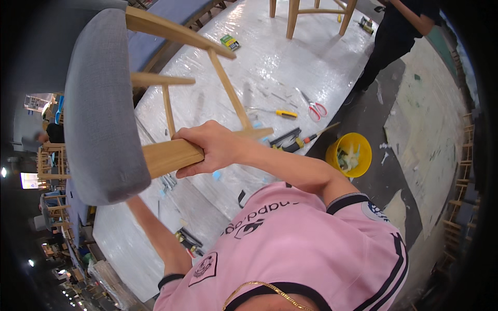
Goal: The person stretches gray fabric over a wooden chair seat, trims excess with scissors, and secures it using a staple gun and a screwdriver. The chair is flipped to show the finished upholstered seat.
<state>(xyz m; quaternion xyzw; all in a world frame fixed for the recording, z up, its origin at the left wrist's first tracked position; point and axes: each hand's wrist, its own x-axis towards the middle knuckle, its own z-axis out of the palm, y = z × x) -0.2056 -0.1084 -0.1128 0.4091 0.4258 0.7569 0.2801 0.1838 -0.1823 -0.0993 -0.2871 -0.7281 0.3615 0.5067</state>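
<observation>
A stool with a grey upholstered seat (101, 114) and pale wooden legs joined by rails is tipped on its side, raised over the left part of the table. My right hand (212, 150) is wrapped round its nearest wooden leg (171, 158), close to the seat. My left forearm (158, 236) reaches up behind the seat's lower end, which hides the left hand and its fingers. Beyond the stool legs lie a yellow-handled screwdriver (286, 114) and red-handled scissors (317, 111).
Plastic film covers the table (202, 93). Another wooden-legged piece (293, 18) stands at its far end, near a person in dark clothes (391, 41). A green-and-yellow box (230, 42) and a yellow-and-black tool (294, 145) rest on the film. Right of the table is a yellow bucket (361, 168).
</observation>
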